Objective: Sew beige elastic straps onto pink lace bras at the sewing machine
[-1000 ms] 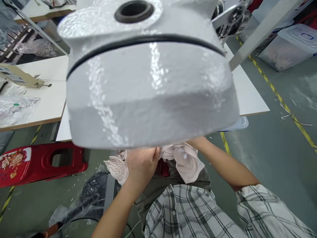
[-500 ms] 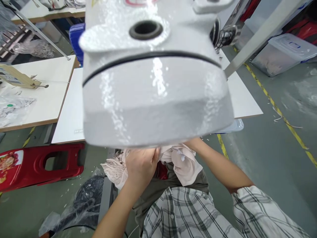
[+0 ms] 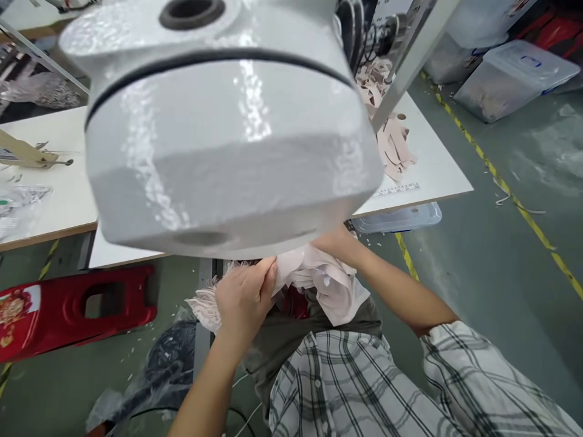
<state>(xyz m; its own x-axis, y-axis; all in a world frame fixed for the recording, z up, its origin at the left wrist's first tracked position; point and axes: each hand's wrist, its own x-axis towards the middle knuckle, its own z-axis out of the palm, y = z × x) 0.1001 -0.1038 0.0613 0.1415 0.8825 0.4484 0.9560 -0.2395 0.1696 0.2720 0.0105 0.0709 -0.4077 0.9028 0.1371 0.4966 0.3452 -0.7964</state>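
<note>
Pale pink fabric [image 3: 339, 294] hangs bunched over my lap, with a lacy, ruffled part [image 3: 204, 305] at the left. My left hand [image 3: 246, 294] is closed on the cloth, thumb uppermost, just below the near end of a grey-white sewing machine head [image 3: 237, 152]. My right hand [image 3: 334, 244] reaches to the cloth's upper right edge. Its fingers are hidden behind the machine head, which also covers the stitching area. Between the hands the upper edge of the fabric looks drawn fairly flat.
Pink fabric scraps [image 3: 395, 145] lie on the white table [image 3: 437, 161] right of the machine. A grey post [image 3: 416, 60] rises there. A clear lidded box [image 3: 514, 79] stands on the floor. At left are a red plastic stool [image 3: 68, 312] and another table [image 3: 59, 206].
My view has shifted, so the machine head sits further left and higher, and the scraps on the right now show. My left hand stays closed on the fabric, whose upper edge shows more.
</note>
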